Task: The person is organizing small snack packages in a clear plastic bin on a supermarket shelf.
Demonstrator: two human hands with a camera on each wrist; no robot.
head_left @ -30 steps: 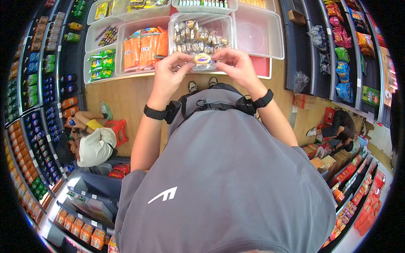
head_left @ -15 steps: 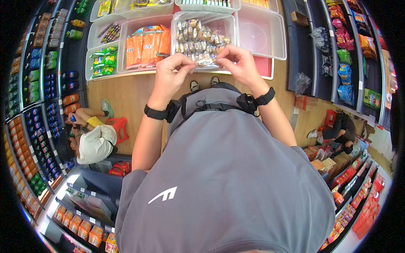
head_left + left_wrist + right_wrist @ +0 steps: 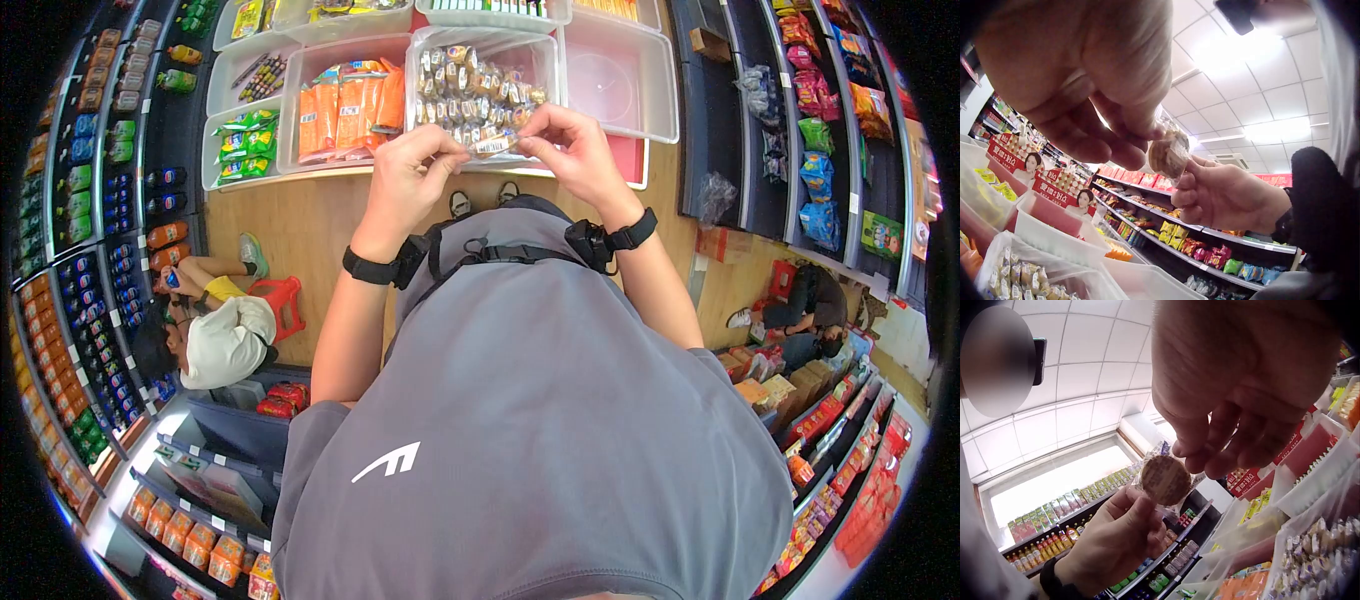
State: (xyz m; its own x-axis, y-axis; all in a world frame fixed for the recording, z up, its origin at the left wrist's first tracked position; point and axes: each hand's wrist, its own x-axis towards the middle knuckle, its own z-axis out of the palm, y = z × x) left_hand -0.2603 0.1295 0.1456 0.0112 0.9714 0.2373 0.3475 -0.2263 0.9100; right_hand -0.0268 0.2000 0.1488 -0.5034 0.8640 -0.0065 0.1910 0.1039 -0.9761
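A round, pale-brown biscuit in a clear wrapper (image 3: 1166, 479) is held up between both hands, in front of the bin of similar wrapped biscuits (image 3: 475, 85). My left hand (image 3: 415, 170) pinches one end of the wrapper between thumb and fingers. At the opposite end, my right hand (image 3: 570, 150) pinches the wrapper the same way. In the head view the packet shows a white barcode patch and tilts up toward the right hand. From the left wrist the biscuit (image 3: 1169, 153) appears nearly edge-on, through crinkled film.
Beside the biscuit bin stand a bin of orange packets (image 3: 345, 115), one of green packets (image 3: 245, 150) and a clear tub (image 3: 610, 80). Stocked shelves line both sides. One person (image 3: 230, 340) sits at the left, another (image 3: 815, 300) at the right.
The packet has turned over: its yellow oval label faced up a second ago, and the barcode side shows now. Its right end has tilted up slightly. Both hands still hold it.
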